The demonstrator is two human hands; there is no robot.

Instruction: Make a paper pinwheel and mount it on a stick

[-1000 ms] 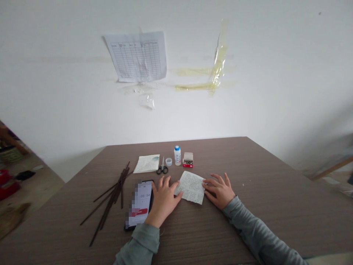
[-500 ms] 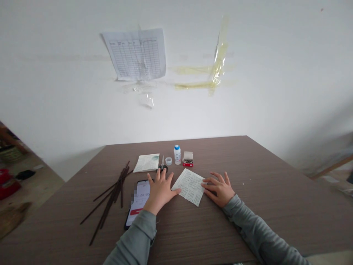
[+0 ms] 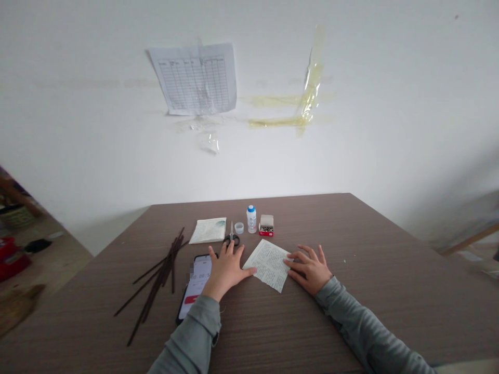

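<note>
The head-worn camera looks forward and down across a wood-grain table [image 3: 382,270] toward a white wall [image 3: 374,130], close above the left forearm [image 3: 187,337] and right forearm [image 3: 362,327].

A wood-grain table [image 3: 409,291] is shown; a printed paper sheet [image 3: 268,265], scissors [image 3: 231,239], a white bottle [image 3: 251,220], a small red box [image 3: 266,231], a smartphone [image 3: 201,275] and dark sticks [image 3: 159,280] are laid upon it.

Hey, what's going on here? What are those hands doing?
A person has both hands flat on a brown table. Their left hand and right hand lie on either side of a printed paper sheet, touching its edges. Black-handled scissors sit just past the left hand, near a white bottle with a blue cap. A phone and thin dark sticks lie further left.
</note>
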